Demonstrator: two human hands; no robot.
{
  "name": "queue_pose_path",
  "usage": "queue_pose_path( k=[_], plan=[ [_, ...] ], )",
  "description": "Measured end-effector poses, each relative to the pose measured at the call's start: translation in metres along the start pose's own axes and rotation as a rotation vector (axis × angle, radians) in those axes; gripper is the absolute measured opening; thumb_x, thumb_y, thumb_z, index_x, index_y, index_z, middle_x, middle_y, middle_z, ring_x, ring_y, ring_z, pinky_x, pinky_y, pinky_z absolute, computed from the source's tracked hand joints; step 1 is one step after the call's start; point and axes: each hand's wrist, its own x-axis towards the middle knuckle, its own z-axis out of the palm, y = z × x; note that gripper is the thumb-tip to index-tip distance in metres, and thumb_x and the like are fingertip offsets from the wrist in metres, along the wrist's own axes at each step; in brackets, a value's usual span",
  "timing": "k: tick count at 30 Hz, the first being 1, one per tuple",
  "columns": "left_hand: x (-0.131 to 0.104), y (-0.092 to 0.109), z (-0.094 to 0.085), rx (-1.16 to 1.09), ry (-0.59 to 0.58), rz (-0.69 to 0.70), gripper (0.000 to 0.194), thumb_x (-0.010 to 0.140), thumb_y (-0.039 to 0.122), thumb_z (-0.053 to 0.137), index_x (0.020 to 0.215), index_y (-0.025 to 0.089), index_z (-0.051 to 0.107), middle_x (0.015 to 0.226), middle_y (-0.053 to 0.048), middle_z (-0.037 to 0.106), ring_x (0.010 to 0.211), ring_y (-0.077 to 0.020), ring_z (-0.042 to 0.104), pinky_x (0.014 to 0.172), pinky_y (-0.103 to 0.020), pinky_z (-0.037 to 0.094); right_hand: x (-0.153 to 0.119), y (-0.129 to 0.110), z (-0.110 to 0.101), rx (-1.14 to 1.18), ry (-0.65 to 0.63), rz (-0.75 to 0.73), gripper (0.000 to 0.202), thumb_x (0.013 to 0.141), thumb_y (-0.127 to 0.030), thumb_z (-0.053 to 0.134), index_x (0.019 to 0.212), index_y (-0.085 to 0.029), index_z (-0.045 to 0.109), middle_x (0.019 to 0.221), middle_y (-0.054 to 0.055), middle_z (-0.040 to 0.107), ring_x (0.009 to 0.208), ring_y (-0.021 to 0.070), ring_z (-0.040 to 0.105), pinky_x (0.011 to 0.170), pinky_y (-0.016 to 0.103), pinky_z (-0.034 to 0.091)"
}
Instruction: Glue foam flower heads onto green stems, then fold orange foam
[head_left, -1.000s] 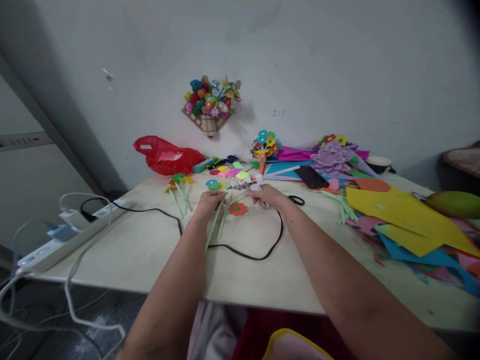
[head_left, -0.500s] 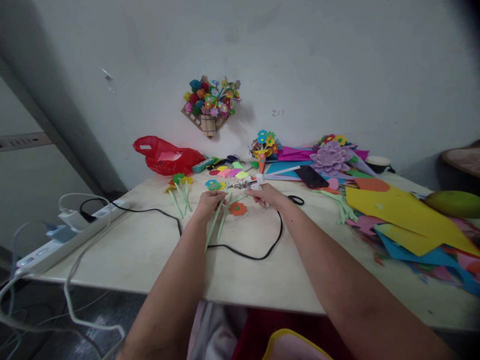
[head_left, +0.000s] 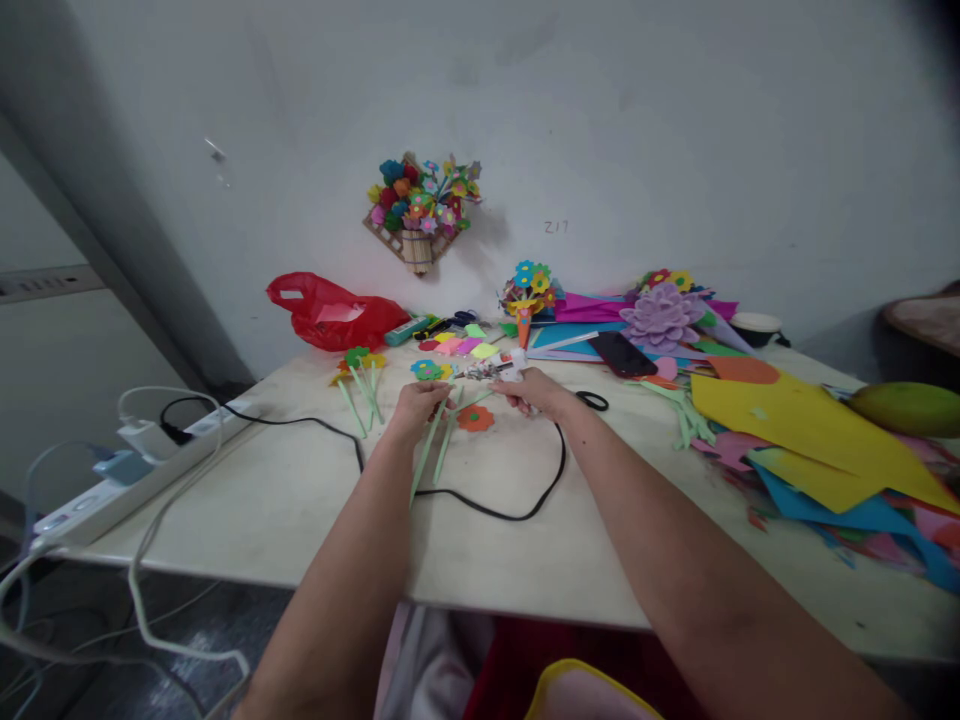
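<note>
Gluing paper flower stems at mid-table.

Left hand (head_left: 420, 402) pinched shut on green paper stems (head_left: 431, 446), right hand (head_left: 534, 392) wrapped round a white glue gun (head_left: 510, 366), nozzle aimed left at the stem tops. Stems probably light, limp, easily creased; best held near the upper end. Long axis running from hand toward table edge, across the black cord (head_left: 487, 505); red paper flower (head_left: 475, 418) just beside.

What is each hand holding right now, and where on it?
Right hand grips the glue gun by its handle; left hand pinches the green stem at its top end.
</note>
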Motion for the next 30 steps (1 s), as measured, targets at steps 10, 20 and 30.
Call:
queue_pose_path(
  k=[10, 20, 30],
  plan=[
    [-0.0007, -0.0002, 0.0001, 0.015, 0.003, -0.006, 0.024, 0.060, 0.030, 0.066, 0.075, 0.012, 0.063, 0.051, -0.001, 0.060, 0.037, -0.0068, 0.043, 0.036, -0.020, 0.022, 0.0006, -0.0003, -0.0002, 0.024, -0.014, -0.038, 0.038, 0.063, -0.048, 0.066, 0.058, -0.015, 0.049, 0.045, -0.004, 0.048, 0.033, 0.0043, 0.038, 0.032, 0.019, 0.031],
    [0.0001, -0.0010, 0.0001, -0.001, -0.015, -0.007, 0.024, 0.059, 0.031, 0.067, 0.075, 0.013, 0.063, 0.052, -0.001, 0.061, 0.036, -0.0074, 0.043, 0.036, -0.021, 0.022, 0.0018, 0.0003, 0.0002, 0.007, 0.030, -0.017, 0.037, 0.064, -0.048, 0.065, 0.058, -0.016, 0.049, 0.045, -0.004, 0.047, 0.034, 0.0044, 0.038, 0.033, 0.018, 0.031],
    [-0.0006, 0.0006, -0.0008, -0.095, -0.021, 0.018, 0.025, 0.058, 0.029, 0.066, 0.075, 0.011, 0.061, 0.054, -0.002, 0.061, 0.037, -0.0069, 0.044, 0.036, -0.020, 0.022, 0.0046, 0.0012, -0.0007, -0.070, 0.099, 0.007, 0.035, 0.064, -0.048, 0.065, 0.064, -0.015, 0.053, 0.048, -0.002, 0.049, 0.035, 0.0059, 0.039, 0.035, 0.020, 0.033]
  ],
)
